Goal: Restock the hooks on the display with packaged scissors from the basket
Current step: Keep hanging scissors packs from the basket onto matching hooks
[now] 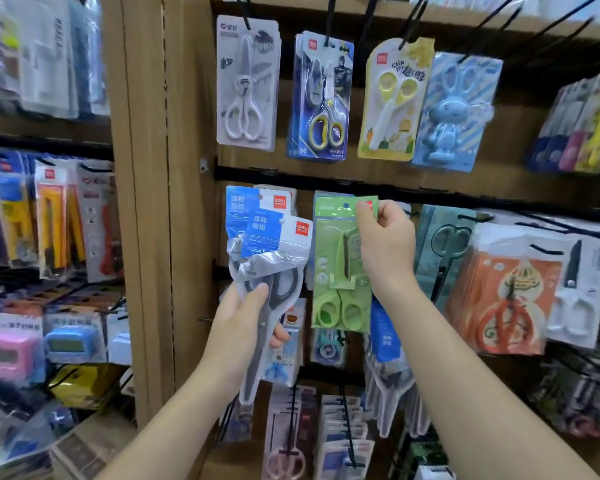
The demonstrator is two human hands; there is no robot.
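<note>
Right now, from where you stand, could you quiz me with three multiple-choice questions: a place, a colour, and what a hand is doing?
1. Where does the pale blue rabbit-shaped scissors pack hang?
A) top row, right of the yellow carded scissors pack
B) bottom row
C) on the floor

2. What colour are the scissors in the card-backed pack that the right hand pinches?
A) red
B) green
C) black

3. What is the left hand doing?
A) hanging empty
B) pressing the shelf
C) gripping clear bagged dark-handled scissors with blue labels

Answers: 1 A, upper row beside the yellow one. 2 B, handles and card are green. 3 C, fingers curl round the bags.
</note>
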